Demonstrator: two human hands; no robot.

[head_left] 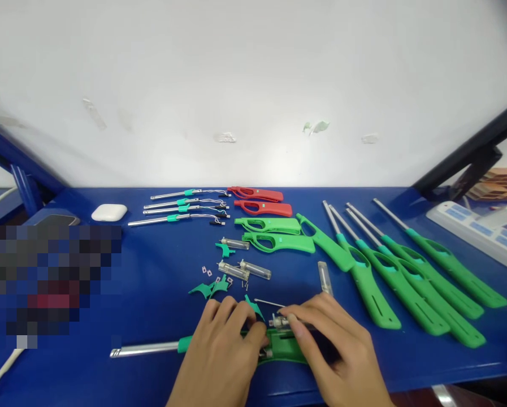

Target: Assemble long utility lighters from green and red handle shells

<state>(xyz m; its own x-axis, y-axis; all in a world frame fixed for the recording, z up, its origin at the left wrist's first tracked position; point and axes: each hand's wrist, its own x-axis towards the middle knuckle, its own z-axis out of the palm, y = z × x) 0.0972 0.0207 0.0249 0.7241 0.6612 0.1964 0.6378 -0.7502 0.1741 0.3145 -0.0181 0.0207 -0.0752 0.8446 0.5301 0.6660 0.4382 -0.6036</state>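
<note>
While a metal tube (145,349) lies leftmost on the tabletop (121,282), the left hand (223,345) covers part of a green casing (287,349), its grip hidden; the right hand (338,345) pinches a clear tank (281,323) over that casing, left of green lighters (421,311).

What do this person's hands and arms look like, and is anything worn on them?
The left hand and right hand are ordinary human hands, both bare: no gloves, rings or markings show. No sleeve, watch or bracelet is visible before the picture's lower edge cuts the arms off.
</note>
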